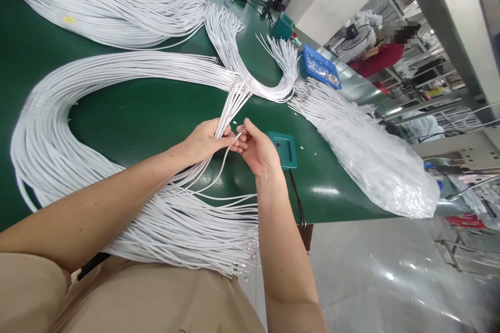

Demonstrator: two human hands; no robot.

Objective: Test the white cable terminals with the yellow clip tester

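Note:
My left hand (213,137) is closed around a small bunch of white cables (233,101) whose ends point up and away from me. Against it, the fingers of my right hand (255,145) pinch the tip of a single white cable (225,158) that curves down toward my lap. Its end is too small to make out in detail. A large looped bundle of white cables (47,114) sweeps round on the left, and its near ends (219,234) lie in front of my body, partly behind my forearms. Just right of my right hand is a teal box with a recess (287,151).
A bagged cable bundle (375,161) lies along the right edge of the green table (128,109). Behind it stands a blue tray of small parts (322,67). More cable bundles (128,5) cover the far left. Two people (380,57) are in the background.

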